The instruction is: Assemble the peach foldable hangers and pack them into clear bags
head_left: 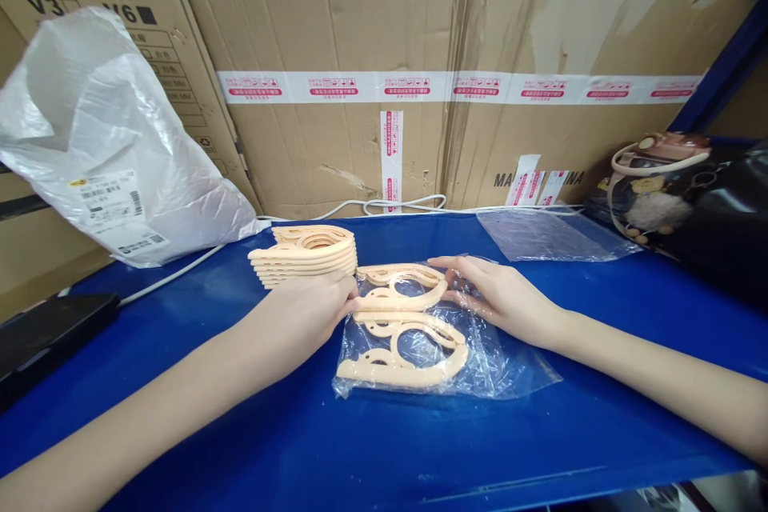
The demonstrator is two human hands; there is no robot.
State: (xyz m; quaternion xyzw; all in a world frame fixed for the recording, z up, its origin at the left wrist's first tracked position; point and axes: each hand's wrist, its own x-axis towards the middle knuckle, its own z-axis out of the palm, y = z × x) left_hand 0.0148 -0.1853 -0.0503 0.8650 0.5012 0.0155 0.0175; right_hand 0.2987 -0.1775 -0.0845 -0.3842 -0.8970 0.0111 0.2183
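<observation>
Your two hands rest on one clear plastic bag point(444, 352) lying at the centre of the blue worktop point(384, 440). Inside it lie two peach folding hangers point(402, 336), overlapping. Your left hand point(312, 312), at 9 o'clock of the bag, pinches the bag's edge, fingertips hidden. Your right hand point(498, 296), at 2 o'clock, lies flat and unclenched on the film. One stack of hangers point(306, 256) sits at 11 o'clock; its count is hard to make out. One empty bag point(552, 234) lies at 1 o'clock.
</observation>
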